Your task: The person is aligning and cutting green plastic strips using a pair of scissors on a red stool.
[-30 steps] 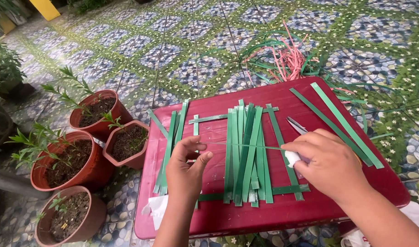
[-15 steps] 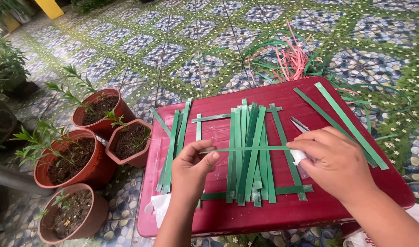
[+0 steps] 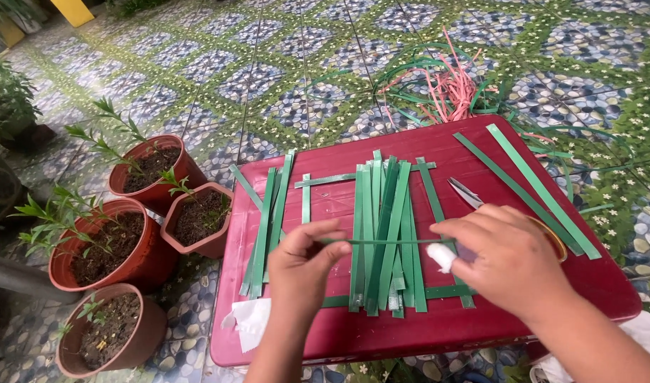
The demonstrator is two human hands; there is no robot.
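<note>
**Green strip stretched taut over the woven mat**

Now, both hands are on one thin green strip point(image 3: 382, 242), and it runs level across the middle of the red table top point(image 3: 481, 326), edge-on and pulled straight. The left hand point(image 3: 305, 261) pinches its near end between thumb and forefinger, the other fingers curled in. The right hand point(image 3: 506, 259) closes on the far end, fingers folded down, and a small white piece point(image 3: 442, 257) sits at its fingertips; what that piece is cannot be told.

Under the strip lies the bundle of upright green strips point(image 3: 382, 234), flat, glossy, packed side by side at the middle of the surface, crossed by one band near the far edge and another near the near edge. A looser group of strips point(image 3: 268, 223) lies toward the left edge, two long strips point(image 3: 531, 188) slant along the right edge, and scissors point(image 3: 467, 193) poke out just beyond the right hand. White paper point(image 3: 252, 323) hangs off the near left corner.

Off the table to the left stand four terracotta pots point(image 3: 151, 177), each filled with dark soil, most of them with thin green shoots. Beyond the far edge, a tangle of pink and green offcuts point(image 3: 449, 89) lies on the patterned tiled floor point(image 3: 304, 85).
</note>
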